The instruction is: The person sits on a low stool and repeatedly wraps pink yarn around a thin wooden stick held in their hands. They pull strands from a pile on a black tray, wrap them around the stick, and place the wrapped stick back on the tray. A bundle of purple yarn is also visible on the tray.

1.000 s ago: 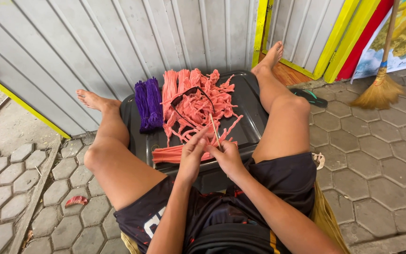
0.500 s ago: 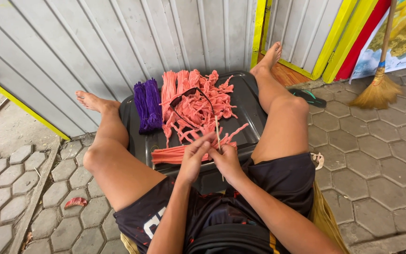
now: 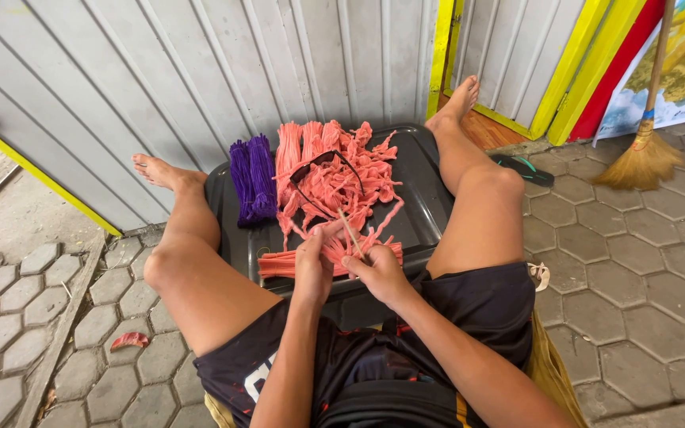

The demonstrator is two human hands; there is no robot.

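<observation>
I sit on the paving with a black plastic lid (image 3: 426,194) between my bare legs. On it lie a loose heap of salmon-pink fuzzy strips (image 3: 342,178), a straight bundle of the same pink strips (image 3: 283,263) at the near edge, and a purple bundle (image 3: 251,176) at the left. Black sunglasses (image 3: 315,168) rest on the pink heap. My left hand (image 3: 313,268) pinches one end of a pink strip. My right hand (image 3: 378,275) grips a thin wooden stick (image 3: 349,230), tilted up and to the left, with the strip against it.
A grey corrugated metal wall (image 3: 160,71) with yellow trim stands right behind the lid. A broom (image 3: 645,150) leans at the far right and a dark sandal (image 3: 521,168) lies beside my right knee. Hexagonal paving stones (image 3: 636,269) surround me.
The stick has tipped from nearly upright to leaning left, and both hands have shifted slightly toward the pink bundle. The view has moved a little.
</observation>
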